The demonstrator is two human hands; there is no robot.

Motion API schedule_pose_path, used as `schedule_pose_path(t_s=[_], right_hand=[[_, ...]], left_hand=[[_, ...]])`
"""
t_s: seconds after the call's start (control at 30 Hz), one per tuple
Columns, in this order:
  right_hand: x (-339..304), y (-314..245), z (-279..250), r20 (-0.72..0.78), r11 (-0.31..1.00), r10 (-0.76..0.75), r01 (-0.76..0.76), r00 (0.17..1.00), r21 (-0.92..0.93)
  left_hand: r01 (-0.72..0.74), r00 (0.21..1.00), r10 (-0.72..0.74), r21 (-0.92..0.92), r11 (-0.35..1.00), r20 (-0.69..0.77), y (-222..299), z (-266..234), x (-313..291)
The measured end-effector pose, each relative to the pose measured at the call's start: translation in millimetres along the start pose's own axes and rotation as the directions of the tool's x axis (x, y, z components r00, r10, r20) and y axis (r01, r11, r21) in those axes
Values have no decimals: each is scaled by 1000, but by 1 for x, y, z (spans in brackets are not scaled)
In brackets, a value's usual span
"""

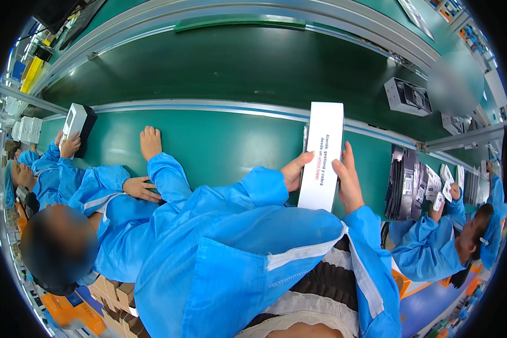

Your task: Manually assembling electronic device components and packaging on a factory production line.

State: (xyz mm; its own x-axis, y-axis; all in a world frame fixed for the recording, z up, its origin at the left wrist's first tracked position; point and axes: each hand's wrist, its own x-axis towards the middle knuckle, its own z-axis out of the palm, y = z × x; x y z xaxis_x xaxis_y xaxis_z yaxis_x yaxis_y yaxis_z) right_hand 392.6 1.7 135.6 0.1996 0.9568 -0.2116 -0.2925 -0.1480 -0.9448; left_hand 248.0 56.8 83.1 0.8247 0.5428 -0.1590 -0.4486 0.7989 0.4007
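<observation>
A white rectangular box (322, 132) with printed lettering on its face stands lengthwise between my two hands, above the green work surface. My left hand (296, 170) grips its left edge, the thumb on the near face. My right hand (349, 179) is closed on the lower right edge, with the thumb against the side and the fingers pointing up along it. A thin dark edge shows just beside the box's upper left side; I cannot tell what it is.
At left, a co-worker's hands (150, 143) rest on the green bench (225, 135); another person holds a black-and-white box (78, 125). Dark flat packages (404, 183) stand stacked at right, near a co-worker handling white cards (446, 179). Beyond a metal rail (208, 105), an open box (408, 97) sits on a dark green belt.
</observation>
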Motion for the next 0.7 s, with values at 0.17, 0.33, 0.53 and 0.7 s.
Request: schedule_pose_path(t_s=[0.17, 0.33, 0.53, 0.7], right_hand=[[-4, 1, 4, -14, 999, -41, 42, 999, 15], [-13, -2, 8, -63, 998, -49, 50, 997, 26], [-16, 4, -1, -79, 996, -91, 92, 993, 15], [-20, -1, 2, -80, 996, -84, 86, 993, 33]], left_hand=[[-69, 997, 70, -59, 996, 24, -6, -1, -9], [-137, 990, 135, -59, 989, -36, -13, 2, -12], [-173, 985, 173, -20, 985, -7, -17, 7, -11], [-187, 982, 187, 0, 982, -5, -21, -1, -12]])
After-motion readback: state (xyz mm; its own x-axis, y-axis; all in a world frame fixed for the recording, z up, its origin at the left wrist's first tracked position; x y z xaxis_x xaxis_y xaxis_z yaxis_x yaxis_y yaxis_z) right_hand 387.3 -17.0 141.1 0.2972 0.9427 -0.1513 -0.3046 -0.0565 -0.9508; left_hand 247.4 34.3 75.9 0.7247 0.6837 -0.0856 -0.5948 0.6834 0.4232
